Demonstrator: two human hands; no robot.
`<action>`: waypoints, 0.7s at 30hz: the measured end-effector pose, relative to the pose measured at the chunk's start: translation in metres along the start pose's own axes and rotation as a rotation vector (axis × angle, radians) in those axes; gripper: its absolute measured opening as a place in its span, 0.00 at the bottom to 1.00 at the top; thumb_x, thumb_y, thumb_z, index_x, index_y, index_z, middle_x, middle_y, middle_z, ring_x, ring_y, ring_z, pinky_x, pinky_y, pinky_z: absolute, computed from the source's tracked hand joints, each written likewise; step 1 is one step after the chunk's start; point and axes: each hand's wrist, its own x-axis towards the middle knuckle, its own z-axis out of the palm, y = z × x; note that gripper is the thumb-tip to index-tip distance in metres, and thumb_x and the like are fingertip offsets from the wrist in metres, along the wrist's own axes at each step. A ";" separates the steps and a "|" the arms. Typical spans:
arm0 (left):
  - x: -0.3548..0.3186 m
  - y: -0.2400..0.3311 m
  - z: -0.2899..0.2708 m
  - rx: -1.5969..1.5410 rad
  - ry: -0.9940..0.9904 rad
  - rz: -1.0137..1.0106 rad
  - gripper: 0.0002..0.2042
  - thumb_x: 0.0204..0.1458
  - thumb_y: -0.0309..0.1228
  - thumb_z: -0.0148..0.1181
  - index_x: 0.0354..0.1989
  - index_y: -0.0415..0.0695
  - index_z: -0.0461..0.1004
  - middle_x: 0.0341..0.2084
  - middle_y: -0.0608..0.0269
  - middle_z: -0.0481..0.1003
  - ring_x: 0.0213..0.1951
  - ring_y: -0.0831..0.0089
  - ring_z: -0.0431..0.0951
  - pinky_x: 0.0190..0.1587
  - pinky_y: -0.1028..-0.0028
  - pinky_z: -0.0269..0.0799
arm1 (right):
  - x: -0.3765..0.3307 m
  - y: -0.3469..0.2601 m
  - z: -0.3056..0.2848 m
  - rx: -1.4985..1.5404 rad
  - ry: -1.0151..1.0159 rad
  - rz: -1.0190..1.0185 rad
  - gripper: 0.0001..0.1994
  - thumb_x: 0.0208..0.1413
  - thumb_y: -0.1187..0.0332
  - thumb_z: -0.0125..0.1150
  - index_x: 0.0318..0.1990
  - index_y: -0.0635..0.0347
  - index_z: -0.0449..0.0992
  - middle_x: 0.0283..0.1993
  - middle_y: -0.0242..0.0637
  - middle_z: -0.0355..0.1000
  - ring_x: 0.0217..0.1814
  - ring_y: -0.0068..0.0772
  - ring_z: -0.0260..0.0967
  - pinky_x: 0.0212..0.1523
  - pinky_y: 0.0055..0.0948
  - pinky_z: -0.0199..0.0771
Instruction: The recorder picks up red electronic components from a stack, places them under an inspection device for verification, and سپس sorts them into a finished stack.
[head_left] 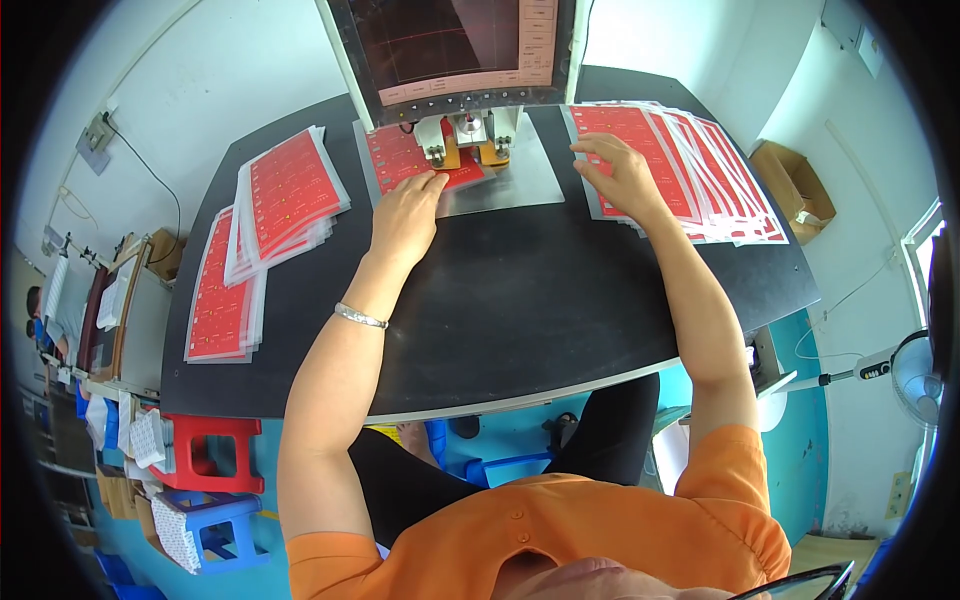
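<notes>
Left hand lies flat, fingers extended, pressing on a red printed sheet – no pinch, just palm and fingertips on top of it. That sheet sits on the grey metal plate under the press head of the machine, its far edge tucked beneath the two orange-and-metal fixtures. Right hand rests on the fanned stack of red sheets at the right of the plate, fingers spread and slightly curled over the top sheet's near-left corner; whether it has actually lifted or pinched a sheet I cannot tell.

Both stacks and the plate are on a black tabletop. Two more piles of the same red sheets lie on the table's left side, well apart from the left hand – one overlapping the other. A monitor stands right behind the press head. Thin silver bracelet on the left wrist. Below the table edge at left: a red stool and a blue stool on the blue floor.
</notes>
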 end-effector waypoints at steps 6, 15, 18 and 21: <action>0.003 0.005 -0.008 0.053 -0.011 0.014 0.15 0.55 0.23 0.52 0.51 0.41 0.77 0.48 0.57 0.79 0.50 0.61 0.79 0.49 0.65 0.78 | 0.000 -0.005 0.003 0.200 -0.028 0.153 0.12 0.56 0.68 0.64 0.47 0.58 0.81 0.47 0.40 0.79 0.49 0.38 0.77 0.51 0.34 0.77; 0.003 0.007 -0.008 0.125 0.024 0.064 0.14 0.55 0.24 0.54 0.49 0.41 0.77 0.45 0.56 0.80 0.48 0.62 0.80 0.46 0.65 0.79 | 0.003 -0.017 0.003 0.390 -0.213 0.395 0.12 0.61 0.67 0.61 0.49 0.62 0.80 0.43 0.40 0.80 0.43 0.26 0.78 0.44 0.25 0.78; 0.004 0.005 -0.010 0.124 0.003 0.050 0.14 0.54 0.24 0.54 0.49 0.40 0.77 0.44 0.56 0.80 0.46 0.63 0.81 0.46 0.66 0.79 | 0.002 -0.027 0.003 0.638 -0.278 0.528 0.16 0.65 0.65 0.58 0.55 0.65 0.77 0.45 0.38 0.79 0.44 0.22 0.78 0.42 0.21 0.79; 0.003 -0.001 -0.014 0.131 0.084 0.093 0.13 0.53 0.24 0.55 0.47 0.42 0.78 0.39 0.57 0.81 0.42 0.62 0.82 0.42 0.65 0.80 | 0.002 -0.045 0.002 0.751 -0.356 0.603 0.20 0.68 0.63 0.54 0.61 0.67 0.70 0.45 0.41 0.78 0.44 0.25 0.79 0.39 0.19 0.81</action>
